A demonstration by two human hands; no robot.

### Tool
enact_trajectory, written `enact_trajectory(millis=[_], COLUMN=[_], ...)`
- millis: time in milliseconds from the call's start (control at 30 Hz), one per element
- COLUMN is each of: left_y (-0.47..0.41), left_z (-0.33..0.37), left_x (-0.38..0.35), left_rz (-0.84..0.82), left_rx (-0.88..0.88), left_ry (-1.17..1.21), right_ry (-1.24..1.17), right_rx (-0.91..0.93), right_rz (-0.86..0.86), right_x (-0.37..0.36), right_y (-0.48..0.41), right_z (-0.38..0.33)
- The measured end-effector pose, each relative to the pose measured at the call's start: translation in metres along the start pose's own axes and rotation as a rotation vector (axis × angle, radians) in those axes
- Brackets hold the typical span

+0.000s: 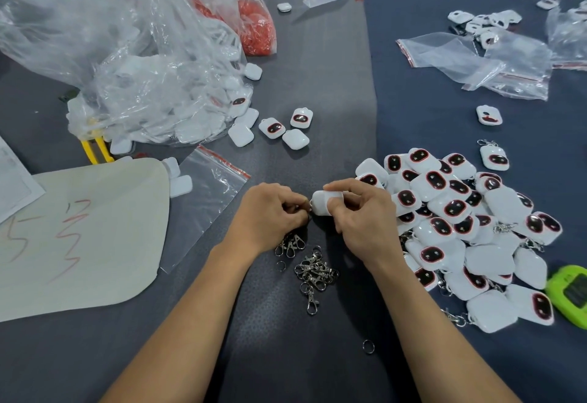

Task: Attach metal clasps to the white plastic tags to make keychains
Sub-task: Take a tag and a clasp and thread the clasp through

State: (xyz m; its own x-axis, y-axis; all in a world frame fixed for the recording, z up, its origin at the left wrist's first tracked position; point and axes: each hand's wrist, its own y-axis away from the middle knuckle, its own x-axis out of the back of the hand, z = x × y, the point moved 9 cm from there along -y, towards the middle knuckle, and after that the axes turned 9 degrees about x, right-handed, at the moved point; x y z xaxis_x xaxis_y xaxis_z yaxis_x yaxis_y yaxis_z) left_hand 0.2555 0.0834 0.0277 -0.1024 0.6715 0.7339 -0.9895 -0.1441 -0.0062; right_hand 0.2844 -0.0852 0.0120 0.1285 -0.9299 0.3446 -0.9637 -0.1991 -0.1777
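The white tag (pixel 325 202) sits in the middle of the table (pixel 317 85), a little toward its near edge, lifted off the surface. The right hand (pixel 365 212) grasps it with fingers and thumb curled round its body, so only its left end shows and its face is hidden. The left hand (pixel 271 210) pinches a small metal piece (pixel 306 209) against that end. The fingertips cover most of it, and whether it is already hooked on cannot be made out.

Just under the left wrist a few clasps (pixel 290 244) stick out, and it is unclear whether they hang from the hand or lie on the table. Toward the near edge lies a tangled heap of clasps (pixel 315 271), and nearer still a single loose ring (pixel 368 346).

Beside the right hand, toward the right edge, a pile of tags (pixel 460 228) spreads out. Some show dark red-rimmed faces and some have clasps poking out from beneath. A green device (pixel 571 291) is cut off by the picture's right side.

Toward the far edge lie four loose tags (pixel 286 129). At the far left corner a crumpled clear bag (pixel 127 69) blurs the white tags inside it and half covers a yellow tool (pixel 95 148). A red-filled bag (pixel 257 24) lies behind it. A sheet with red scribbles (pixel 79 234) lies at the left edge, beside a small zip bag (pixel 212 186).
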Motion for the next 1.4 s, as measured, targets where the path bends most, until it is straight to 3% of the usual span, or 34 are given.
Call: enact_trajectory(millis=[567, 1400], left_y=[-0.003, -0.005], left_z=[-0.005, -0.009], left_x=[-0.004, -0.003], left_rz=[-0.021, -0.010], left_rx=[0.011, 0.027], left_ry=[0.046, 0.096], right_ry=[-0.049, 0.072], right_rx=[0.023, 0.072], right_rz=[-0.034, -0.109], right_x=[-0.001, -0.005], right_y=[-0.003, -0.002], right_z=[-0.004, -0.010])
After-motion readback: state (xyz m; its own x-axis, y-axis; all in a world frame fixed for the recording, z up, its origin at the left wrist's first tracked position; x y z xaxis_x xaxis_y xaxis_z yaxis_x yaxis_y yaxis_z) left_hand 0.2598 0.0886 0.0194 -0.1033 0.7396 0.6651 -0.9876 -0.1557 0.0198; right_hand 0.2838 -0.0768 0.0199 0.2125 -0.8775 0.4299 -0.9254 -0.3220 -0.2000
